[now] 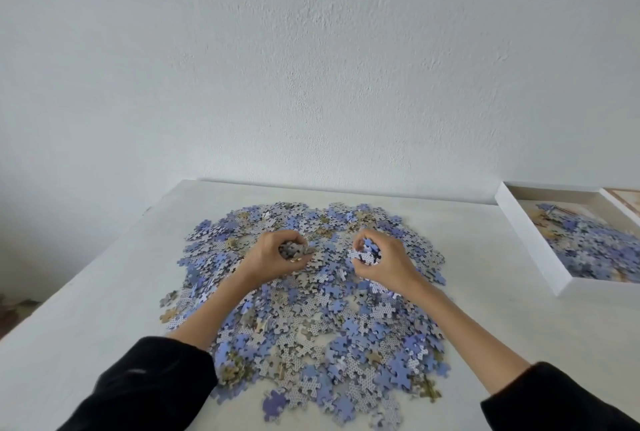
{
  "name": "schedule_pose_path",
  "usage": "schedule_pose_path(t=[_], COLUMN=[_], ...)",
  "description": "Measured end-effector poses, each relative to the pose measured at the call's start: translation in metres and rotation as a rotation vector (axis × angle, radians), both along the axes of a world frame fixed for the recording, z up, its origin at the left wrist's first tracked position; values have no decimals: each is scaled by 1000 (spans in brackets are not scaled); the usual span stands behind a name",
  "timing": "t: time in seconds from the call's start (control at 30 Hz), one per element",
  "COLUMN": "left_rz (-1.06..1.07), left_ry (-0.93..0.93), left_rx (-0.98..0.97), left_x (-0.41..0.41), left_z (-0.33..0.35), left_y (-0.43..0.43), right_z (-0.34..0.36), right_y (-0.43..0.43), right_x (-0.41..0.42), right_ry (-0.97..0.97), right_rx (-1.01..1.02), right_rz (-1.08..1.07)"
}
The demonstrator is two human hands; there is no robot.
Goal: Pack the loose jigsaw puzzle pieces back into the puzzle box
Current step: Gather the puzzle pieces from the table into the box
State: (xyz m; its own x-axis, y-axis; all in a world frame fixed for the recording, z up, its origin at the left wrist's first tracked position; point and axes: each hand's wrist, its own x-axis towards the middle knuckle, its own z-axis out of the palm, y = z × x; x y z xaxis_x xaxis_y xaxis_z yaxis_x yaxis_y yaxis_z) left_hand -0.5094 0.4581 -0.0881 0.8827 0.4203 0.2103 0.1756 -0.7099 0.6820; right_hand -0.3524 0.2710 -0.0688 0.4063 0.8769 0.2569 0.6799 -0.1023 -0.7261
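The loose jigsaw puzzle pieces (311,326) lie in a wide, shallow heap across the middle of the white table (104,292). Most are blue, grey-backed or tan, and many overlap.

Both hands are at the far part of the heap. The left hand (272,257) is cupped with its fingers (277,237) curled tightly over a clump of greyish pieces (294,251). The clump sits in the hollow between fingertips and palm, and the heel of the hand rests on the heap. The right hand (388,262) mirrors it, with its fingers (379,236) bent round a bunch of blue and white pieces (365,254). Some of these pieces jut out toward the thumb side. The two handfuls are near each other but apart, with a strip of the heap between them.

Bare forearms run back over the heap to black sleeves (156,385) at the near edge.

The puzzle box (526,240) is a shallow white tray. It sits well to the right of the right hand, at the table's far right, cut off by the frame. It already holds a layer of packed pieces (595,250).

A plain white wall (311,50) rises behind the table.
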Motion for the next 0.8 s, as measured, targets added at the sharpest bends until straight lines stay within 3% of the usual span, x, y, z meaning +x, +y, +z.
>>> schedule_pose_path(t=[0.3, 0.8], left_rz=[37, -12], left_ry=[-49, -89], left_rx=[-178, -78], left_x=[0, 44], left_z=[27, 55], left_y=[-15, -72], right_z=[23, 53], right_y=[-2, -47], right_x=[15, 55], right_ry=[-52, -15], right_rx=[142, 217], right_rz=[33, 92])
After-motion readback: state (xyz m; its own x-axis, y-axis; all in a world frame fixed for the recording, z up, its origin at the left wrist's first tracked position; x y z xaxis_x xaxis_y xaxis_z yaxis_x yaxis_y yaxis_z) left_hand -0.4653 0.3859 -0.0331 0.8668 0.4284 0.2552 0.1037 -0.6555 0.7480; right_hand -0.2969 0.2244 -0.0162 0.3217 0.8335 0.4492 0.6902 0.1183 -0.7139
